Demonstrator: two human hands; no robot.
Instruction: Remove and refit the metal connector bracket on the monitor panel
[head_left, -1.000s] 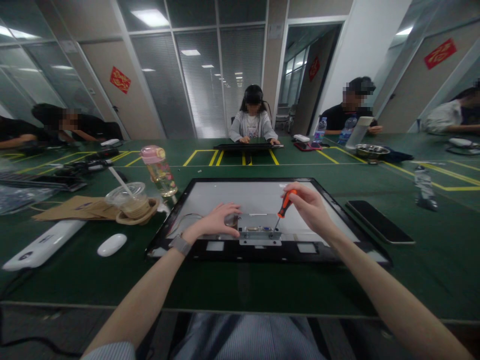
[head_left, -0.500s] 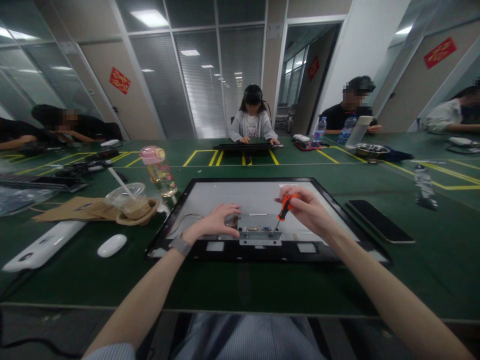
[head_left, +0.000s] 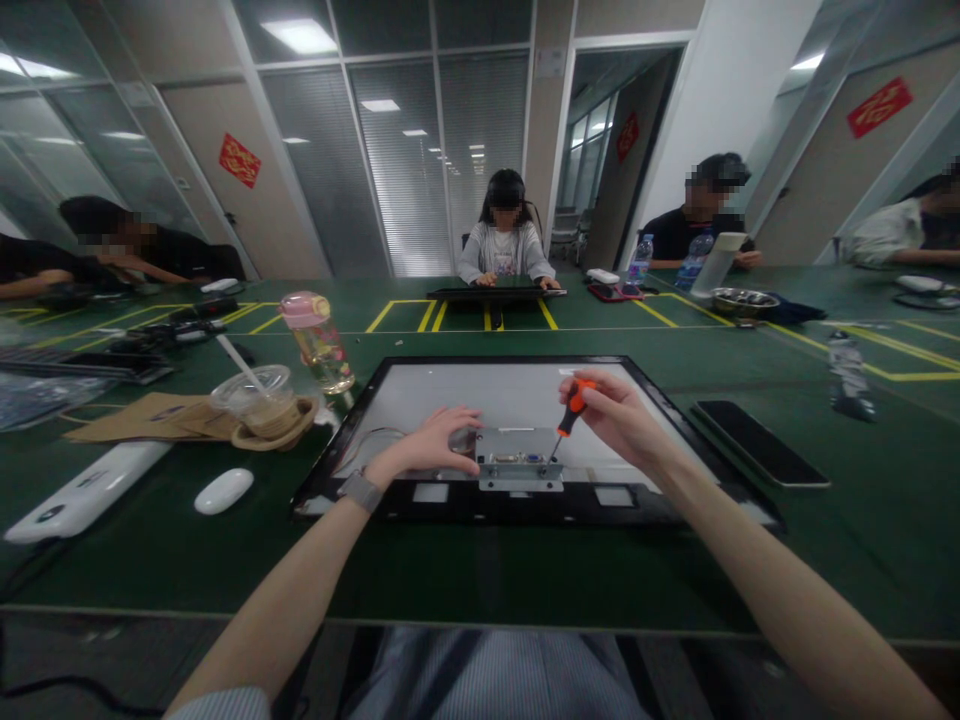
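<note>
An orange and black screwdriver [head_left: 576, 404] is pinched in the fingers of my right hand [head_left: 611, 405]. It slants down to the left, its tip at the right end of a metal bracket with video ports [head_left: 517, 468]. Whether the tip sits in a screw is too small to tell. My left hand [head_left: 431, 440] lies at the bracket's left side, thumb and fingers spread apart, the fingertips by its edge. Beneath both hands a black-framed display panel [head_left: 480, 390] lies flat, pale back up. Thin wires [head_left: 371, 440] show on it left of my left hand.
To the left stand a pink-lidded bottle [head_left: 316, 345] and a plastic cup [head_left: 262, 400] near a brown paper bag [head_left: 150, 418], with a white earbud case [head_left: 224, 491] and a white power bank [head_left: 86, 495]. Right of the panel lies a phone [head_left: 759, 442]. People sit opposite.
My right hand has shifted slightly, and its fingers sit differently on the screwdriver's handle, which shows more now. My left hand and the panel have stayed in place.
</note>
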